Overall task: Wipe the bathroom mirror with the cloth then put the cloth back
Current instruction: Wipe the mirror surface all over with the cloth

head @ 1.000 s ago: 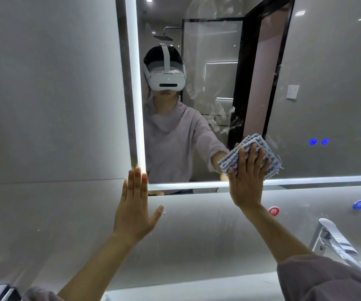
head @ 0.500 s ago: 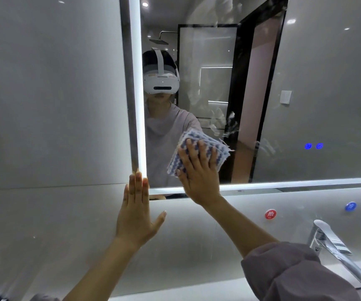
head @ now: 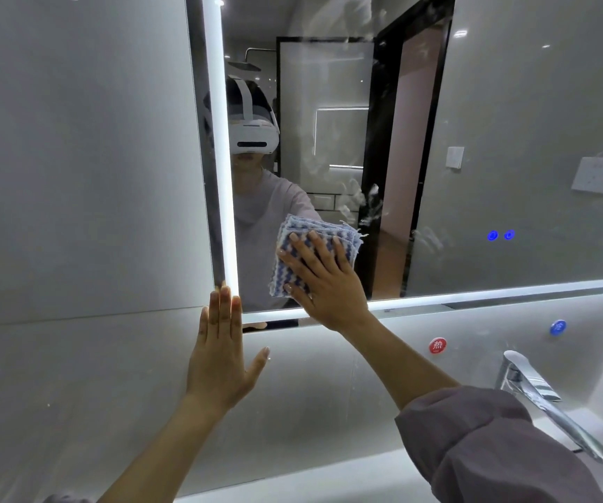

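Surface: a wall-mounted mirror (head: 510, 139) with a lit strip (head: 225, 176) along its left and bottom edges. It is set in a glossy grey tiled wall (head: 75, 176). The glass reflects a dark-framed doorway, a shower screen and a person wearing a white headset. Smears (head: 368, 205) mark the glass just right of the cloth, and two blue touch icons (head: 500, 235) glow further right.

The cloth (head: 310, 226) is blue-and-white and folded. It lies flat against the mirror's lower left area, near the vertical strip. The right hand (head: 329, 285) presses it to the glass with spread, straight fingers – grip released – and covers most of it.

The left hand (head: 220, 357) rests flat on the wall below the mirror, grip released, with its fingertips at the mirror's lower left corner.

Below the mirror are a red button (head: 437, 345) and a blue button (head: 557, 327). A chrome faucet (head: 532, 393) stands at the right above the white tabletop (head: 329, 477) – the right sleeve (head: 492, 448) hides part of it.
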The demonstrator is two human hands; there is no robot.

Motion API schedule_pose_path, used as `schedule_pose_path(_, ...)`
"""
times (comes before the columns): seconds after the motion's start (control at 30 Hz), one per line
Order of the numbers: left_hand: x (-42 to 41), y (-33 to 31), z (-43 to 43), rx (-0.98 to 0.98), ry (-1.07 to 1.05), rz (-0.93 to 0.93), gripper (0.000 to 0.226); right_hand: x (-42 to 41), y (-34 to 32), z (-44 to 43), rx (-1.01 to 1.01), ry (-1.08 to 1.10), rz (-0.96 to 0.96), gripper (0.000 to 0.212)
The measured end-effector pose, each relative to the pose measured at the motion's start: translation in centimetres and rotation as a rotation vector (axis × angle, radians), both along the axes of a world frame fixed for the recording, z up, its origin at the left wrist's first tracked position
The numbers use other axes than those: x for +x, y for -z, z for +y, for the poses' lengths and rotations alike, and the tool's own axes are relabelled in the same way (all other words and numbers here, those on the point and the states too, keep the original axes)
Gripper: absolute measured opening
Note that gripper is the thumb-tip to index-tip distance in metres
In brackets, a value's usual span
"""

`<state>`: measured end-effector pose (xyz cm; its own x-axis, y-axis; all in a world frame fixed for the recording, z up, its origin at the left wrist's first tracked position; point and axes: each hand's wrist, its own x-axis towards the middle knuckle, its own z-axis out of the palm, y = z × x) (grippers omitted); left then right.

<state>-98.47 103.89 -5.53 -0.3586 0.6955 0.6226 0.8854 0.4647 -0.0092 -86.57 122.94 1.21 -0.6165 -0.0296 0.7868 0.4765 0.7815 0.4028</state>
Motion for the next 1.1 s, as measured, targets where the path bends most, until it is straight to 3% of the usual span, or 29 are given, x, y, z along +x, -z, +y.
schedule_pose_path(0.37,2.7,-1.2,0.1,0.072,-0.031,0.037,0.081,6.9,1.1,5.1,-0.093,0.04,-0.027,0.055)
schedule_pose_path(0.57,5.3,-5.3,3.5,0.161,-0.035,0.028,0.078,11.3,1.0,9.7,-0.08,0.028,-0.068,0.057)
schedule_pose_path(0.77,4.6,-9.4,4.5,0.228,-0.117,0.14,0.086,12.5,0.9,12.0,-0.005,-0.049,-0.084,0.056)
schedule_pose_path(1.1,1.3,-8.9,3.8,0.255,-0.214,0.043,0.083,11.8,1.6,12.6,0.026,-0.086,-0.026,0.056)
